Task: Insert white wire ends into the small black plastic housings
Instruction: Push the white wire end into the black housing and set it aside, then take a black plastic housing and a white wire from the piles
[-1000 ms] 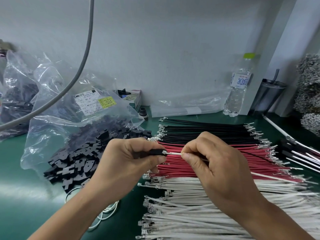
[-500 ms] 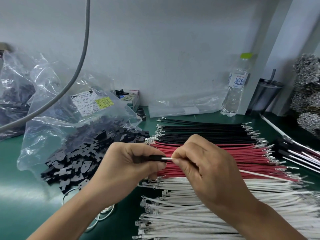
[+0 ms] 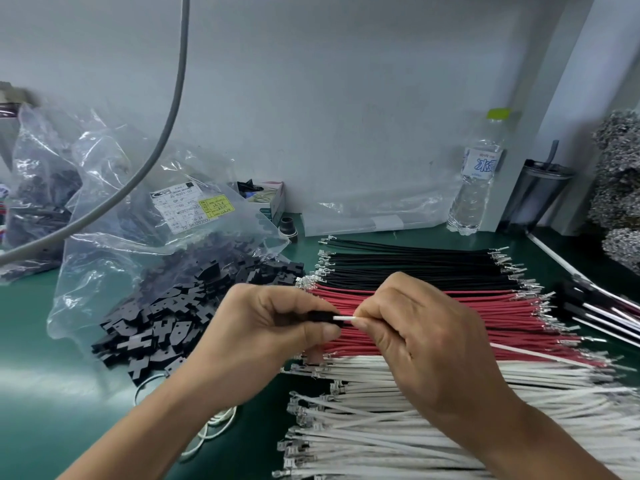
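It was a factory assembly bench: a green mat (image 3: 41, 341), sorted wires (image 3: 415, 265) with crimped ends, and labelled bags (image 3: 114, 202) of black parts.

a small black plastic housing (image 3: 320, 316) lies level, pinched in the left hand (image 3: 263, 341), only its right end showing. a white wire (image 3: 344, 318) enters that end and runs right through the right hand (image 3: 415, 344), trailing out over the red wires. more black housings (image 3: 162, 323) are heaped at left; white wires (image 3: 398, 420) lie stacked near.
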The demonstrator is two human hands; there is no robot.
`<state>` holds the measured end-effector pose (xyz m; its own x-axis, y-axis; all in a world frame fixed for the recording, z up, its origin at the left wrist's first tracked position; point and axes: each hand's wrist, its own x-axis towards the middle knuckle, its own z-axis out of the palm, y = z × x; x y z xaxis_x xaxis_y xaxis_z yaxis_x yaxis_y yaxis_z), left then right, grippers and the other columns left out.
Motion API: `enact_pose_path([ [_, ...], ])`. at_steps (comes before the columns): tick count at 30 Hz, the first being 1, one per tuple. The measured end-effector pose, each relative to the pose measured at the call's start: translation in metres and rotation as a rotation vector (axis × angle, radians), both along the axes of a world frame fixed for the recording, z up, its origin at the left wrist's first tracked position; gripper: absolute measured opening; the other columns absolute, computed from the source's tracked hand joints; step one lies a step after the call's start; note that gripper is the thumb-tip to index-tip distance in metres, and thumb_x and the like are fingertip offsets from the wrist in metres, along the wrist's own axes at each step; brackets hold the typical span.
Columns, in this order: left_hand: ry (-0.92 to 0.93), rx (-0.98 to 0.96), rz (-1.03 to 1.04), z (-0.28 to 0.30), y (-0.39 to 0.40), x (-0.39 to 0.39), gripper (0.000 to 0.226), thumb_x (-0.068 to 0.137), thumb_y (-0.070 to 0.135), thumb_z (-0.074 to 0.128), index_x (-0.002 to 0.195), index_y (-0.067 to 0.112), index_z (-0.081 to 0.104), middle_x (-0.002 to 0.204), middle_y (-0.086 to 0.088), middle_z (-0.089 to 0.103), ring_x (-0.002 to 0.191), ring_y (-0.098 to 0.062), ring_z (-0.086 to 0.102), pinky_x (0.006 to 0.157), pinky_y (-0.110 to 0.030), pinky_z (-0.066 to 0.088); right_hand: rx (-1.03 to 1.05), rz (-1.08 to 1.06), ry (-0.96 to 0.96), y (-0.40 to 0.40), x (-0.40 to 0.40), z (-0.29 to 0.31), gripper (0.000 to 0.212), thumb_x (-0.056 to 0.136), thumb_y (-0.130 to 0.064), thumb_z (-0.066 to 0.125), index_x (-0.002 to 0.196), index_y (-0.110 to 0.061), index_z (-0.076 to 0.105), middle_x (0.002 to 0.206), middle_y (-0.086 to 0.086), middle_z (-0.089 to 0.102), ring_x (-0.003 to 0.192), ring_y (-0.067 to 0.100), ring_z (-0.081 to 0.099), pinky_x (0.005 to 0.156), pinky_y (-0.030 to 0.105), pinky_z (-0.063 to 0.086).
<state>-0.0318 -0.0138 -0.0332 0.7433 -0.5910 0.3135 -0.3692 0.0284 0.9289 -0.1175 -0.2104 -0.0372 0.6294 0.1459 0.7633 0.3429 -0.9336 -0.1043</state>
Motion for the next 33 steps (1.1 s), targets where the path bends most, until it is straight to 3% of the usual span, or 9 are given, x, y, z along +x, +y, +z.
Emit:
enact_pose_path([
  [5, 0.023, -0.116, 0.084, 0.012, 0.009, 0.007, 0.023, 0.073, 0.015, 0.083, 0.096, 0.013, 0.082, 0.078, -0.014, 0.078, 0.063, -0.023, 0.073, 0.058, -0.022, 0.057, -0.028, -0.063, -0.009, -0.007, 0.003, 0.005, 0.026, 0.102, -0.038, 0.052, 0.105, -0.019, 0.069, 0.097, -0.008, 0.061, 0.087, 0.015, 0.058, 0.071, 0.031, 0.047],
  [10, -0.012, -0.105, 0.299, 0.023, 0.035, 0.029, 0.03, 0.078, 0.031, 0.079, 0.108, 0.027, 0.08, 0.099, -0.001, 0.08, 0.082, -0.019, 0.077, 0.068, -0.027, 0.063, -0.017, -0.215, -0.093, -0.023, 0.0, 0.012, 0.027, 0.101, -0.026, 0.054, 0.104, -0.01, 0.075, 0.081, -0.006, 0.059, 0.064, 0.011, 0.05, 0.049, 0.025, 0.038],
  [15, -0.472, 0.501, 0.428, 0.016, 0.051, 0.044, 0.016, 0.084, 0.019, 0.079, 0.086, 0.035, 0.082, 0.089, 0.026, 0.07, 0.081, -0.001, 0.067, 0.075, -0.029, 0.056, 0.03, -0.234, -0.294, -0.043, -0.014, 0.048, 0.028, 0.103, -0.024, 0.056, 0.105, -0.002, 0.073, 0.082, 0.002, 0.057, 0.063, 0.021, 0.05, 0.05, 0.037, 0.044],
  [18, -0.636, 0.857, 0.382, 0.013, 0.054, 0.044, 0.012, 0.076, 0.039, 0.069, 0.083, 0.045, 0.076, 0.09, 0.032, 0.059, 0.077, 0.005, 0.059, 0.066, -0.019, 0.046, 0.075, -0.36, -0.193, -0.078, -0.028, 0.078, 0.031, 0.105, -0.043, 0.047, 0.107, -0.022, 0.07, 0.086, -0.008, 0.052, 0.075, 0.02, 0.052, 0.061, 0.041, 0.046],
  [21, -0.694, 0.989, 0.341, 0.008, 0.055, 0.047, 0.018, 0.066, 0.049, 0.056, 0.079, 0.053, 0.068, 0.09, 0.028, 0.058, 0.073, 0.002, 0.057, 0.059, -0.021, 0.048, -0.004, -0.546, -0.029, -0.143, -0.047, 0.09, 0.028, 0.1, -0.053, 0.042, 0.108, -0.036, 0.063, 0.09, -0.022, 0.051, 0.086, 0.018, 0.054, 0.071, 0.044, 0.049],
  [24, -0.762, 1.03, 0.356, -0.003, 0.054, 0.057, 0.016, 0.065, 0.046, 0.061, 0.078, 0.054, 0.064, 0.091, 0.032, 0.056, 0.07, 0.003, 0.057, 0.053, -0.025, 0.051, -0.118, -0.725, 0.106, -0.224, -0.078, 0.066, 0.015, 0.095, -0.047, 0.046, 0.106, -0.044, 0.055, 0.093, -0.032, 0.045, 0.078, 0.011, 0.048, 0.07, 0.042, 0.051],
  [27, -0.743, 0.993, 0.377, -0.011, 0.052, 0.066, 0.03, 0.061, 0.035, 0.081, 0.065, 0.056, 0.06, 0.085, 0.047, 0.052, 0.063, 0.01, 0.054, 0.048, -0.022, 0.051, -0.117, -0.918, 0.282, -0.29, -0.107, 0.02, 0.027, 0.085, -0.028, 0.064, 0.102, -0.047, 0.055, 0.087, -0.02, 0.047, 0.076, 0.013, 0.053, 0.066, 0.042, 0.055],
  [30, -0.771, 0.956, 0.364, -0.01, 0.049, 0.066, 0.051, 0.061, 0.034, 0.091, 0.056, 0.062, 0.049, 0.071, 0.047, 0.046, 0.064, 0.015, 0.05, 0.047, -0.02, 0.048, -0.082, -1.053, 0.501, -0.334, -0.123, -0.024, 0.023, 0.074, -0.032, 0.06, 0.092, -0.045, 0.065, 0.076, -0.017, 0.049, 0.071, 0.015, 0.056, 0.061, 0.038, 0.054],
  [33, -0.824, 0.974, 0.384, -0.001, 0.052, 0.058, 0.022, 0.066, 0.04, 0.083, 0.064, 0.046, 0.062, 0.066, 0.042, 0.045, 0.061, 0.013, 0.051, 0.043, -0.013, 0.036, 0.032, -0.989, 0.577, -0.334, -0.126, -0.04, 0.024, 0.062, -0.037, 0.053, 0.072, -0.034, 0.075, 0.062, -0.012, 0.056, 0.059, 0.021, 0.06, 0.057, 0.04, 0.055],
])
